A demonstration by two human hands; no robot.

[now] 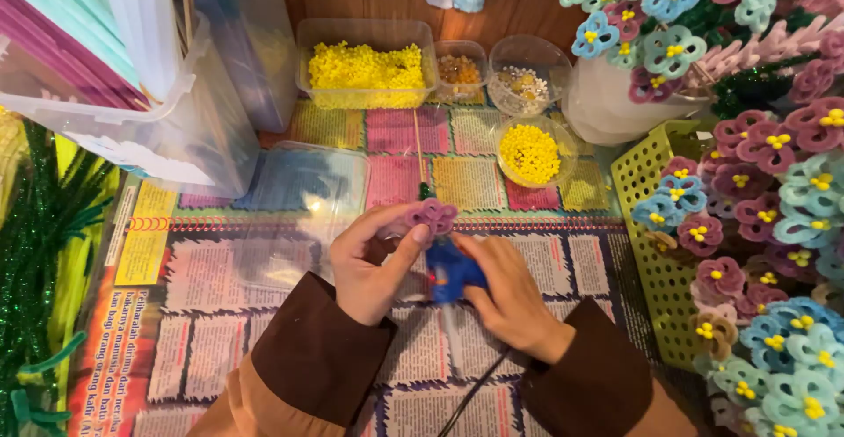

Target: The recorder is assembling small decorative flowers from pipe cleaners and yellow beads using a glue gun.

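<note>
Taking the blue glue gun as the landmark: the right hand is closed around its body, nozzle tipped up and away from the person, a dark cord trailing back toward the near edge of the tabletop. Just to its left, the left hand pinches a small mauve pipe-cleaner flower between thumb and fingertips, holding it right above the gun's tip. The flower's middle looks bare from here, with no yellow bead showing, so gluing in a centre seems to be the step in hand.

A good deal looks done already. To the right of the gun, a yellow-green perforated basket is full of finished flowers in mauve, blue and mint, each with a yellow centre; more fill a white vase beyond it.

Beyond the gun, past a thin wooden stick, stand a round tub of yellow beads, a rectangular tub of yellow beads and two small clear tubs of mixed beads.

Far left of the gun are clear storage boxes of pipe cleaners and loose green tinsel stems. The tabletop is covered by printed paper sheets; a strip of brown wood shows at the back.
</note>
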